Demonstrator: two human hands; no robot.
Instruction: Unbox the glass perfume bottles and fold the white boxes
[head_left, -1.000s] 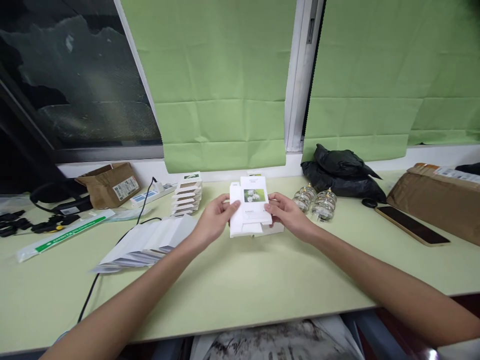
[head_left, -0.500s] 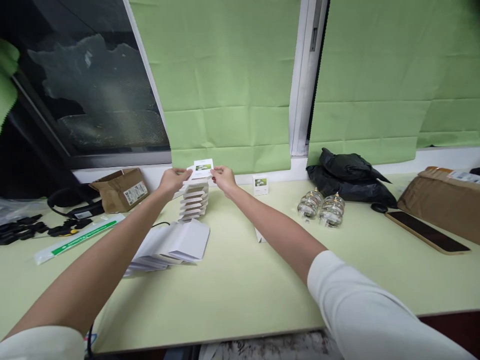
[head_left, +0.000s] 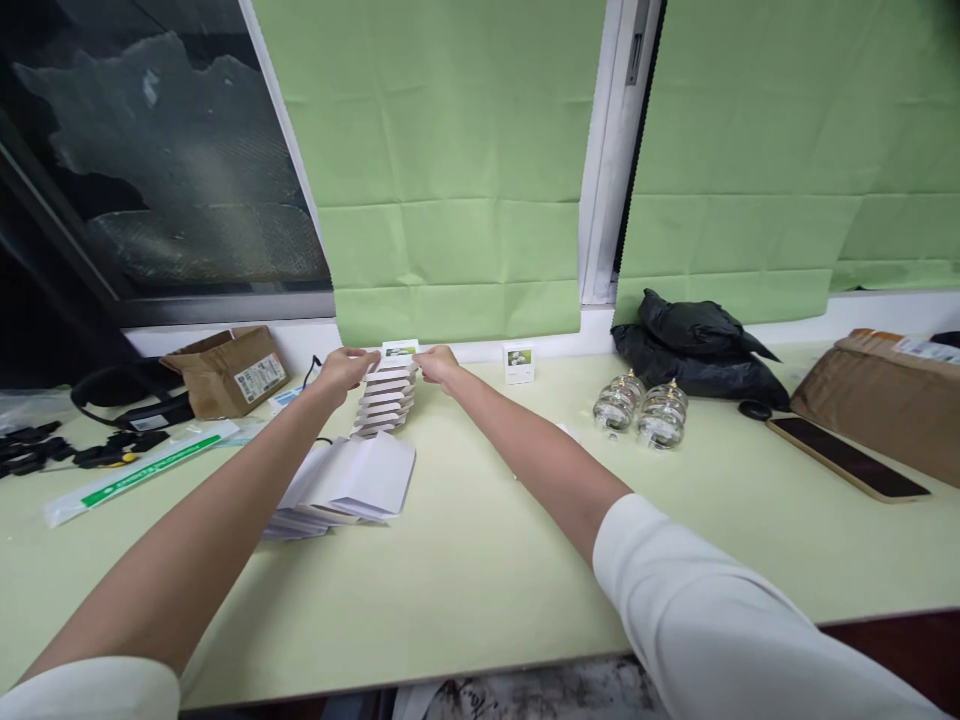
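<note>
Left hand (head_left: 349, 368): pinching our flower-printed carton (head_left: 400, 349) by its left side
Right hand (head_left: 436, 364): pinching its right side
Carton: between our hands, touching both; long axis unclear

No words can be read: white characters on the green strip (head_left: 151, 470) at half past eight, the label (head_left: 260, 380) on the open brown carton (head_left: 212, 385) at nine and print on the small standing box (head_left: 519, 375) near centre, toward three, are too small, as is any on the topmost white box (head_left: 400, 349), toward nine.
</note>
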